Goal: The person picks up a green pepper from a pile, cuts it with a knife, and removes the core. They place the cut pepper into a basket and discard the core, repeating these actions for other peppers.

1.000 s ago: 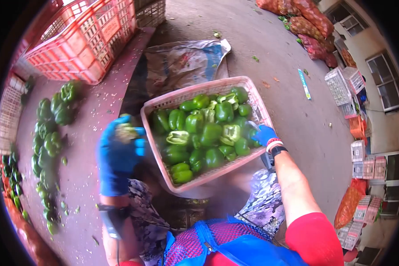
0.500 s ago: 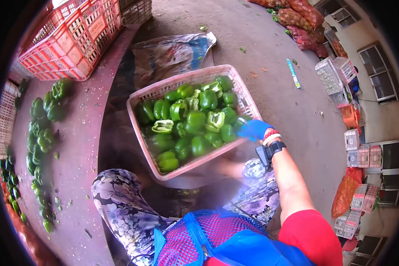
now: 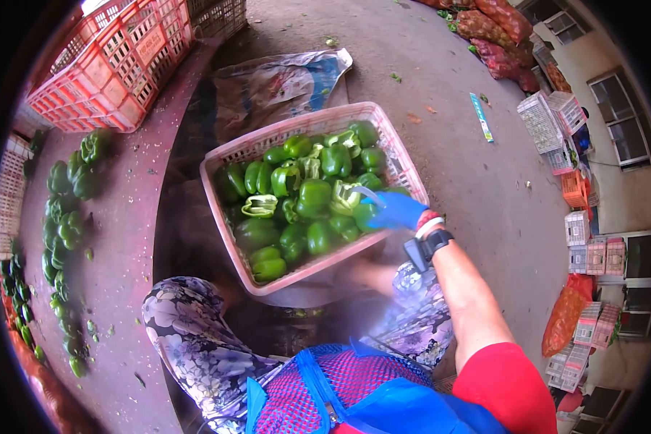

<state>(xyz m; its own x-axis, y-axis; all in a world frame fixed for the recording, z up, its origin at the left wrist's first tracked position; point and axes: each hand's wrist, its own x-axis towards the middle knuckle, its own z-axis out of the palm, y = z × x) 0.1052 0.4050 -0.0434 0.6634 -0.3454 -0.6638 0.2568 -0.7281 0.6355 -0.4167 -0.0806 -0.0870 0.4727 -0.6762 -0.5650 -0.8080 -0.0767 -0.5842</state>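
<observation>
A pink plastic basket stands tilted in front of my knees, full of green bell peppers. Some of the peppers are cut open and show pale insides. My right hand, in a blue glove, is over the basket's right side, its fingers closed round a small curved tool that looks like a knife. The tool's tip is beside a cut pepper. My left hand does not show.
Loose green peppers lie along the floor at the left. Red crates stand at the upper left. A flattened sack lies behind the basket. Filled net bags and stacked crates line the right side.
My right hand has moved left and slightly up from the basket's right rim to over the peppers, and the curved tool now shows. The view has shifted slightly.
</observation>
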